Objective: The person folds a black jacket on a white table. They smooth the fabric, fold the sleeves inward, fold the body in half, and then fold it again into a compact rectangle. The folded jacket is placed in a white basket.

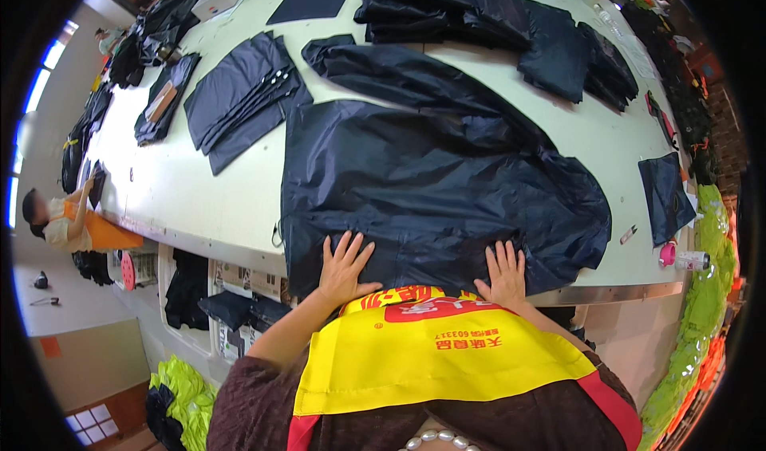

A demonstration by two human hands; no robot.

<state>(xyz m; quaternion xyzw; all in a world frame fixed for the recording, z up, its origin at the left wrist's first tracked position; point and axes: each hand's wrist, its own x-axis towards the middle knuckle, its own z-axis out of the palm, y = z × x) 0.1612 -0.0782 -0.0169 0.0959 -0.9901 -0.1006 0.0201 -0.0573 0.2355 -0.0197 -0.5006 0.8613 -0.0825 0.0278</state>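
Note:
A dark navy jacket [415, 180] of thin, slightly shiny cloth lies spread over the near side of the white table, with one sleeve [415, 72] stretched along its far side. My left hand [347, 269] rests flat on the jacket's near edge, fingers spread and pointing away from me. Farther right on that same edge lies my right hand [504, 271], also flat with its fingers apart. Neither hand grips the cloth. Wrinkles run across the jacket's middle and right part.
Folded dark garments [243, 92] lie in a stack left of the jacket, and larger piles [447, 8] stand beyond it. A folded dark piece [666, 200] and a pink roll [668, 253] sit at the right. Another person [68, 216] works at the table's left edge. Bright yellow-green cloth [702, 291] hangs at right.

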